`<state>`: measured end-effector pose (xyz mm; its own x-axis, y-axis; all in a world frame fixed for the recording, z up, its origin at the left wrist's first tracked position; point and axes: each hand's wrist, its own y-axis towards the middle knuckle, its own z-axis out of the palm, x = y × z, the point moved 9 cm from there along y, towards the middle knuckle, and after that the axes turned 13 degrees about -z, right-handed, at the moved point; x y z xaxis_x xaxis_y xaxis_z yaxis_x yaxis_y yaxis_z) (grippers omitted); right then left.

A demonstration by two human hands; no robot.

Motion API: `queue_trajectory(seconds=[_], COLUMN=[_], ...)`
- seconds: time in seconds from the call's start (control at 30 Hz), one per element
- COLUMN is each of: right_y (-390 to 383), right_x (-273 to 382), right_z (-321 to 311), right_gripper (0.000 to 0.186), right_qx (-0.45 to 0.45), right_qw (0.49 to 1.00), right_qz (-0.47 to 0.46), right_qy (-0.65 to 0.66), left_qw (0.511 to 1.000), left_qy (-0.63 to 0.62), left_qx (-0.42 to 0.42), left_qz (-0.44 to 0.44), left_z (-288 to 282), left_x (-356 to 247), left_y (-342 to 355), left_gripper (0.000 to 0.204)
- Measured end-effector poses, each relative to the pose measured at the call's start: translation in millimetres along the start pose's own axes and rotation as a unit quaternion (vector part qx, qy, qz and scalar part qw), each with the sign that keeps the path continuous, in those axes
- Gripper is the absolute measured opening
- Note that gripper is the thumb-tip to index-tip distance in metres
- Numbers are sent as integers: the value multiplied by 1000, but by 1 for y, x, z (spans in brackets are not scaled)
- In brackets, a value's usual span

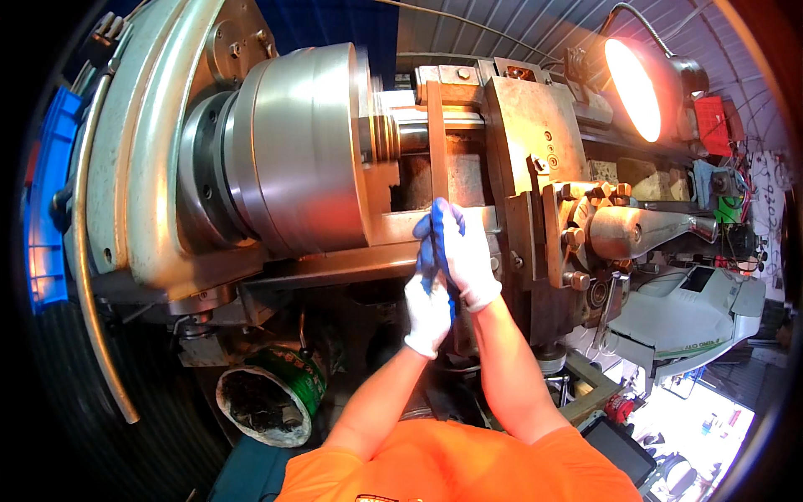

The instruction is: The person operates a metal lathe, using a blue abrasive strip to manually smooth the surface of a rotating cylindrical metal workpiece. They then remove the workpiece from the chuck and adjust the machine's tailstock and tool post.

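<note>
A large metal lathe fills the view. Its steel chuck looks blurred along the right edge, as if turning. A flat brown bar stretches from the far side of the bed toward me, and its near end runs into my gloved fingers. My right hand, in a white glove with blue-coated fingers, is closed around that end. Pressed against it from below left, my left hand wears a matching glove and is closed too. What lies between the left fingers is hidden.
Right of the bar stand the carriage and a bolted tool post. A lit work lamp hangs at upper right. Below the chuck is a green bucket with a dirty inside. A pale-green machine cover sits at right.
</note>
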<state>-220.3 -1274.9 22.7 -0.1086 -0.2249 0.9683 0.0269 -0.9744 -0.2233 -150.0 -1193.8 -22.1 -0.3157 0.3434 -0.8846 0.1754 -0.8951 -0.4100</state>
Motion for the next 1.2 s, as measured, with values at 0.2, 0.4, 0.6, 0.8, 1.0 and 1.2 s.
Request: queue_trajectory(seconds=[0.2,0.4,0.6,0.8,1.0,1.2], right_y=[0,-38,-43,-38,-27,-18], right_x=[19,-1,-16,-21,-17,-8], right_z=[-6,-10,-7,-8,-6,-3], right_gripper=[43,43,42,42,42,43], right_qx=[-26,-20,-10,-6,0,2], right_qw=[997,1000,1000,1000,1000,1000], right_qz=[-8,-5,11,19,18,4], right_qy=[72,14,3,-22,-24,-25], left_qw=[999,998,996,998,999,998], left_qy=[14,-19,-58,-31,-17,-38], left_qx=[30,41,51,35,22,24], left_qz=[-2,-40,-51,-40,-37,-41], left_z=[14,0,-9,-8,-6,-3], left_x=[-10,17,36,33,25,22], left_y=[2,-35,-41,-36,-27,-18], left_gripper=[32,41,34,39,46,45])
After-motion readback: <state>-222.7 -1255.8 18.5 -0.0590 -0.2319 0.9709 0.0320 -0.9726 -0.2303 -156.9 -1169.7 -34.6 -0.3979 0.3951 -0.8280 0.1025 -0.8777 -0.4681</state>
